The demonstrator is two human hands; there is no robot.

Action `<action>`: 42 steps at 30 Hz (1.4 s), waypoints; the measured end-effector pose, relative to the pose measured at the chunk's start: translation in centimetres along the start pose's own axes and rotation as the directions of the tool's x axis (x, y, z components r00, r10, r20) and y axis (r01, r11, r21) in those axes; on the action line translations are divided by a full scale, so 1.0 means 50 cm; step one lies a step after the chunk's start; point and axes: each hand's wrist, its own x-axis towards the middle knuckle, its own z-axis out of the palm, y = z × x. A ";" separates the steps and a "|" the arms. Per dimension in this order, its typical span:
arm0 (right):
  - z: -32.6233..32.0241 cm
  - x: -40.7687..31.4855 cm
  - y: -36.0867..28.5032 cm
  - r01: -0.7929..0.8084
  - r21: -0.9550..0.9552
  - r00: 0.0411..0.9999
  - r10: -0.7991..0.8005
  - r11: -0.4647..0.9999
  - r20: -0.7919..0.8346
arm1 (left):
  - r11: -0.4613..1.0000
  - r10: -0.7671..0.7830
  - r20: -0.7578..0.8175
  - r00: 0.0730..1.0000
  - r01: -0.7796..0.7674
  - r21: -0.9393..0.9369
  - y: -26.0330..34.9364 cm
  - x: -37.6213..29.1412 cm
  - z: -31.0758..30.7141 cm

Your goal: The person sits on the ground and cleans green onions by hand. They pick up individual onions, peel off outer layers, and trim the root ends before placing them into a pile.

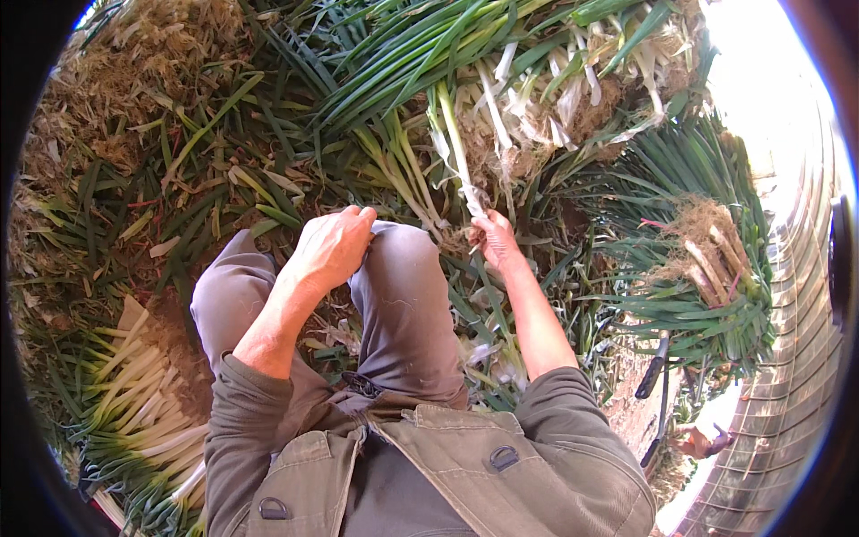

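Note:
My right hand grips a green onion stalk by its pale root end, beyond my right knee. The stalk's white shaft points up and away, its green top reaching the leafy heap. My left hand rests with bent fingers against the inner side of my right knee. Its palm and fingertips are hidden, so whether it holds anything is unclear. A few thin stalks lie between the hands, just past the knee. Behind them is a large pile of unpeeled onions with dry skins and tangled roots.
Peeled white stalks lie in a row at lower left. Root waste is heaped at upper left, above leaf litter. On the right, tied bundles sit by black-gripped handles. Another person's hand shows beyond.

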 end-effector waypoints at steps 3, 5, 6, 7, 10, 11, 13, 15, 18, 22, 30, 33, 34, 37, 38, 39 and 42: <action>0.032 -0.060 -0.115 -0.190 0.101 0.970 0.171 0.977 0.176 | 0.997 -0.070 0.023 0.997 0.070 -0.024 0.011 0.015 0.000; 0.031 -0.088 -0.156 -0.114 0.070 0.980 0.101 0.991 0.171 | 0.990 -0.110 -0.017 0.994 0.108 -0.097 0.025 0.031 0.002; 0.051 -0.112 -0.182 -0.080 0.096 0.984 0.063 0.992 0.164 | 0.983 -0.135 -0.057 0.989 0.127 -0.130 0.027 0.038 0.007; 0.073 -0.142 -0.210 -0.047 0.121 0.987 0.028 0.992 0.155 | 0.976 -0.161 -0.096 0.982 0.144 -0.166 0.025 0.044 0.014; 0.124 -0.258 -0.261 0.167 -0.268 0.982 -0.183 0.949 -0.036 | 0.935 -0.225 -0.172 0.959 0.162 -0.316 0.018 0.067 0.036; 0.131 -0.298 -0.269 0.226 -0.435 0.959 -0.276 0.872 -0.055 | 0.916 -0.244 -0.192 0.951 0.161 -0.369 0.018 0.075 0.044; 0.152 -0.388 -0.288 0.303 -0.576 0.921 -0.389 0.759 -0.027 | 0.887 -0.231 -0.285 0.931 0.080 -0.455 0.020 0.087 0.056; 0.162 -0.453 -0.260 0.389 -0.671 0.840 -0.542 0.631 -0.023 | 0.818 -0.249 -0.291 0.924 0.040 -0.573 0.041 0.107 0.063; 0.209 -0.550 -0.257 0.506 -0.741 0.728 -0.680 0.442 0.092 | 0.666 -0.284 -0.144 0.948 0.088 -0.741 0.050 0.144 0.087; 0.217 -0.618 -0.253 0.537 -0.770 0.669 -0.730 0.345 0.140 | 0.271 -0.349 0.252 0.903 0.355 -0.895 0.100 0.202 0.079; 0.149 -0.676 -0.219 0.589 -0.798 0.591 -0.740 0.124 0.321 | -0.206 -0.362 0.407 0.838 0.354 -0.912 0.047 0.208 0.079; 0.086 -0.663 -0.139 0.412 -0.861 0.746 -0.653 0.297 0.132 | -0.028 -0.469 0.154 0.870 0.160 -0.987 0.078 0.168 0.057; 0.064 -0.653 -0.113 0.328 -0.863 0.805 -0.592 0.385 0.042 | 0.021 -0.434 0.085 0.897 0.105 -0.994 0.087 0.157 0.054; -0.021 -0.589 0.002 0.346 -0.650 0.879 -0.476 0.677 -0.028 | 0.078 -0.452 -0.019 0.892 0.018 -0.997 0.099 0.124 0.035; -0.043 -0.570 0.029 0.266 -0.447 0.947 -0.319 0.854 -0.046 | 0.054 -0.464 -0.011 0.886 0.016 -0.998 0.108 0.115 0.028; -0.051 -0.562 0.049 0.141 -0.213 0.989 -0.148 0.967 -0.020 | 0.035 -0.480 0.000 0.877 0.020 -0.999 0.117 0.103 0.023; 0.079 -0.604 -0.029 0.197 -0.052 0.967 -0.186 0.979 0.175 | 0.010 -0.502 0.047 0.864 0.060 -0.998 0.128 0.093 0.038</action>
